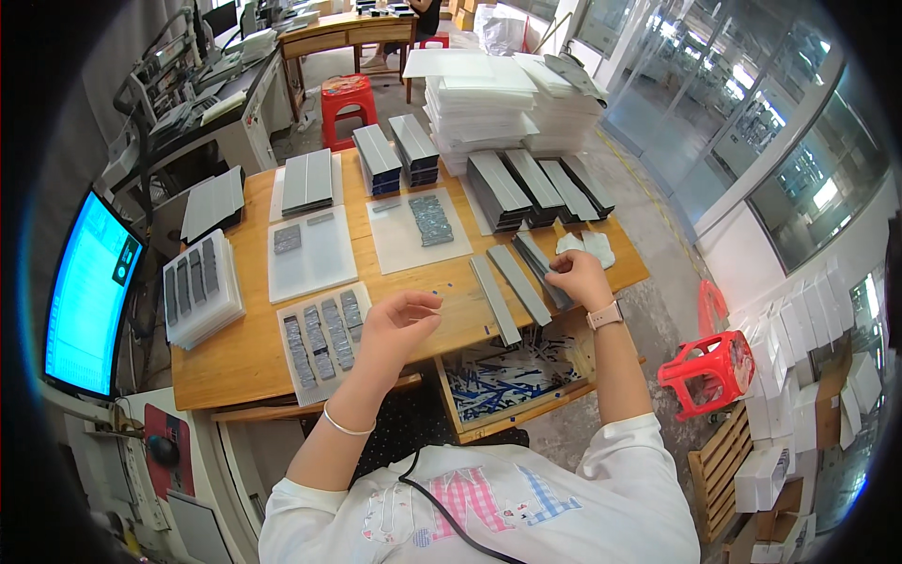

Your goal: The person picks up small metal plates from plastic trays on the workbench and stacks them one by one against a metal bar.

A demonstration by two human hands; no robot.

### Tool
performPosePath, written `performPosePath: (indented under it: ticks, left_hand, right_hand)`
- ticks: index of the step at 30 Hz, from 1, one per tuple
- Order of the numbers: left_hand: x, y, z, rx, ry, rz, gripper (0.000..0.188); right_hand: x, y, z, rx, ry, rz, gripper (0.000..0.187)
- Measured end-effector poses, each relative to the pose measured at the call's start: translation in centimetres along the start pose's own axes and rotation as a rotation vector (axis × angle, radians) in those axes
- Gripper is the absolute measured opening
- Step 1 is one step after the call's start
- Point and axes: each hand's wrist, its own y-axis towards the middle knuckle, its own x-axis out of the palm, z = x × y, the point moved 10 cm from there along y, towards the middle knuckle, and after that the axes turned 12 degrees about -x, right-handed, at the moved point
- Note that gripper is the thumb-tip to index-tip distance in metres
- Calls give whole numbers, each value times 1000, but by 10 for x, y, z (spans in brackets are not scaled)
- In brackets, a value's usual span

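Note:
My left hand [399,324] hovers over the front of the wooden table, fingers loosely curved and apart, with no object visible between them. My right hand [580,280] is closed in a pinch at the edge of a long dark grey strip [538,266]; the fingers partly cover the contact. Two more long grey strips, a middle one [519,286] and a left one [494,301], lie side by side to its left. By my left forearm, a white sheet [299,387] carries several rows of small grey pieces [336,333].
Below the table edge, an open drawer [456,434] holds many blue and dark slivers. Stacks of grey panels [498,188] and white sheets [470,103] stand farther back. A monitor [92,291] is at left, a red stool [709,371] at right. White cloth [587,246] lies beyond my right hand.

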Motion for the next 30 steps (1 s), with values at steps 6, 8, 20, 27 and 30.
performPosePath:
  ticks: [6,8,20,27,30]
  left_hand:
    - [8,25,-19,-84,-11,-37,33]
    - [13,36,-32,-156,-227,-51,50]
    - [0,36,26,200,-308,-35,37]
    - [-1,37,30,268,51,-90,35]
    - [1,39,24,285,119,-135,35]
  right_hand:
    - [12,-7,-38,-23,196,-76,26]
    - [28,-12,-68,-25,414,-146,23]
    - [95,-19,-154,-133,1033,-154,15]
    - [119,-15,-158,-266,1071,-80,18]
    - [125,-16,-154,-320,978,-74,18]
